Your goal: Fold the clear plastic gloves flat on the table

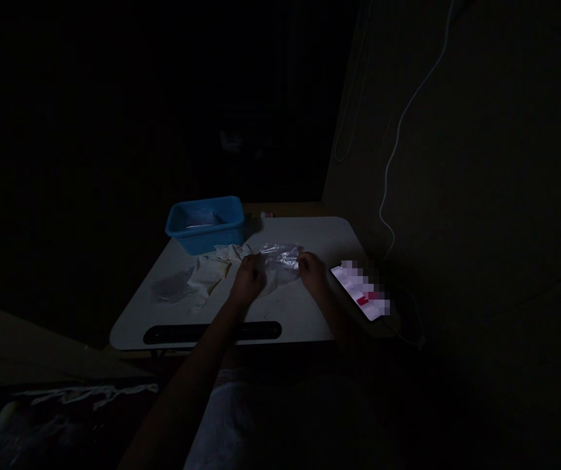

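A clear plastic bag (280, 261) is spread between my two hands just over the white table. My left hand (247, 281) is closed on the bag's left side, and my right hand (312, 271) pinches its right edge. Dim light hides the exact fingertips. Left of my left hand lie crumpled pale pieces (208, 274), perhaps paper or cloth, with brownish edges. Another clear plastic bag (175, 285) lies flat beside them.
A blue plastic basin (206, 225) stands at the table's back left with something pale inside. A lit phone (358, 290) leans at the right edge. The white folding table (304, 320) has a black slot (177, 334) in front. A white cable (398, 130) hangs along the right wall.
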`<state>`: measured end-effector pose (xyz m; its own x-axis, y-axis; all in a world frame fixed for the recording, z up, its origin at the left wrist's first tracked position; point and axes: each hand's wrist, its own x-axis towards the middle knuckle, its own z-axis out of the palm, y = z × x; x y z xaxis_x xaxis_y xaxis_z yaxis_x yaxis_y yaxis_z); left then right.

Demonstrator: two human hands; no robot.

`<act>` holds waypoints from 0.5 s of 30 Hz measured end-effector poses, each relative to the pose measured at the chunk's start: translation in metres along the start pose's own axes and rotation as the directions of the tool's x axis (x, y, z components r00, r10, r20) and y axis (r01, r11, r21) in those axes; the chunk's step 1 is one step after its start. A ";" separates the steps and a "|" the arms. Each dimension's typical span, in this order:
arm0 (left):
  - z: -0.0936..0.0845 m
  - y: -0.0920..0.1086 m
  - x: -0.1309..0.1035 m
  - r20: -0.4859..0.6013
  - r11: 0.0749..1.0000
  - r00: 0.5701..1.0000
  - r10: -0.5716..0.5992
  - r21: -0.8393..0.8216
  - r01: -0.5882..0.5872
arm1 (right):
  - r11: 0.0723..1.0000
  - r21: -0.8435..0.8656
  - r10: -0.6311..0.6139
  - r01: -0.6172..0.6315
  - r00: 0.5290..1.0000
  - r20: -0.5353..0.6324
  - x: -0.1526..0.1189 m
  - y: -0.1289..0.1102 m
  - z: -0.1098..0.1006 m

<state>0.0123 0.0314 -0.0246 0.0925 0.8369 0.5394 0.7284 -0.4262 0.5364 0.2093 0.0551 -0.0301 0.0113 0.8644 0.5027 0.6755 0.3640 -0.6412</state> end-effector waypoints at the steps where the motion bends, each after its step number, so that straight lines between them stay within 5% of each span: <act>1: -0.001 0.001 0.000 0.006 1.000 1.000 0.004 -0.004 -0.004 | 0.999 0.003 -0.040 0.040 0.999 0.029 0.000 -0.001 -0.001; 9: -0.003 0.005 -0.001 0.024 0.999 0.999 -0.028 0.017 0.028 | 0.948 -0.186 -0.225 0.258 0.957 0.183 -0.008 -0.022 -0.005; 15: -0.006 0.010 -0.001 -0.100 0.989 0.988 -0.118 0.073 0.126 | 0.886 -0.237 -0.313 0.399 0.890 0.330 -0.013 -0.029 -0.008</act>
<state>0.0155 0.0244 -0.0164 -0.0628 0.8428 0.5346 0.7817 -0.2915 0.5514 0.1953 0.0306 -0.0137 -0.4449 0.7703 0.4569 0.7774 0.5854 -0.2300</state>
